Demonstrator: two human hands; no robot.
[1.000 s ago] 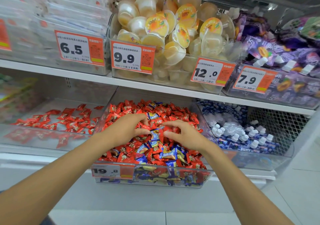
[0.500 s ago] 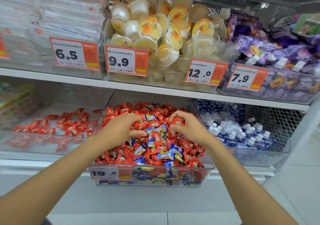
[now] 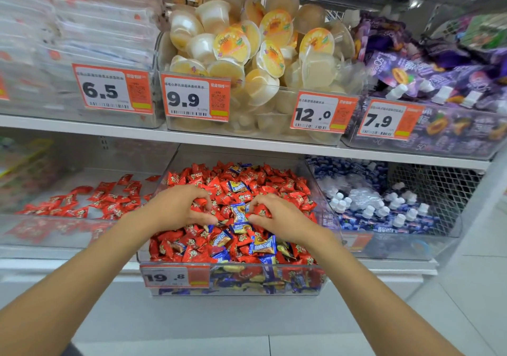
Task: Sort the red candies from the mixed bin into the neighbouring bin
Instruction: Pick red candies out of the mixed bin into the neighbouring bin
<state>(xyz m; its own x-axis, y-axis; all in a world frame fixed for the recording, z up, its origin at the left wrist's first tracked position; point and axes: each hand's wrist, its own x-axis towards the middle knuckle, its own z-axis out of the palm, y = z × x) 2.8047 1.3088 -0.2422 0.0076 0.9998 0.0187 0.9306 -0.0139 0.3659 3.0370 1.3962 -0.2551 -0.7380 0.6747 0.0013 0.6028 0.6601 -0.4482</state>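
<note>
- Reaching in from the bottom corners, two bare forearms meet over the mixed bin (image 3: pixel 274 291), a clear box on the lower shelf with a "19.8" tag (image 3: pixel 175 276) on its front wall.
- The left hand (image 3: pixel 178 210) lies knuckles-up on the pile, fingers curled down and thumb drawn in toward them, pinching at the wrappers; what it grips is hidden under the palm.
- The right hand (image 3: pixel 277 218) sits just beside it, fingers bent and closed on a red candy (image 3: pixel 262 209) at its fingertips.
- Between the two hands lies a blue candy (image 3: pixel 238 210), and more blue and yellow wrappers show among the red ones toward the bin's front.
- The red candies (image 3: pixel 247 180) heap up behind the hands and fill the rear of the mixed bin.
- To the left, the neighbouring bin (image 3: pixel 55 235) holds a thin, loose layer of sorted reds (image 3: pixel 109 199), with much of its floor bare.
- To the right, another bin holds blue pouches (image 3: pixel 384 213) with white caps.
- On the upper shelf (image 3: pixel 247 141), clear bins carry tags reading "6.5", "9.9", "12.0" and "7.9".
- The middle upper bin is piled with jelly cups (image 3: pixel 247 53), and purple pouches (image 3: pixel 439 75) fill the one at the right.
</note>
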